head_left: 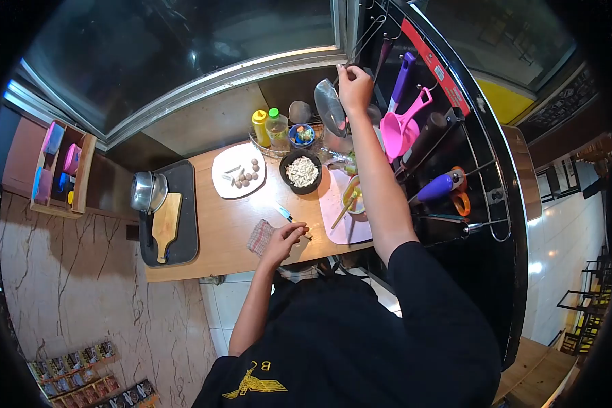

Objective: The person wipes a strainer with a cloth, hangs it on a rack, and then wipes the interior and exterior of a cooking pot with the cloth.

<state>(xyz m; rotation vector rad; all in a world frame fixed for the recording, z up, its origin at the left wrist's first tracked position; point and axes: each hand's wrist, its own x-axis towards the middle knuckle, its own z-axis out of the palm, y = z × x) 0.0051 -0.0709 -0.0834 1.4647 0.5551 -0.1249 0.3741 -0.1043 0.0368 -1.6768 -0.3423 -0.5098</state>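
My right hand is raised at the rack, its fingers pinched beside a hanging metal utensil; the exact thing in the pinch is too small to tell. Low over the table's front edge, my left hand has its fingertips together near a knife and a checked cloth. Behind it are a white plate with brown balls and pale pieces, and a black bowl of chopped pale food. A green bowl with a wooden utensil rests on the pink board.
Purple and pink utensils hang on the black rack at the right. A yellow bottle and a green-capped bottle stand at the back. The black tray at the left holds a metal pot and a wooden board.
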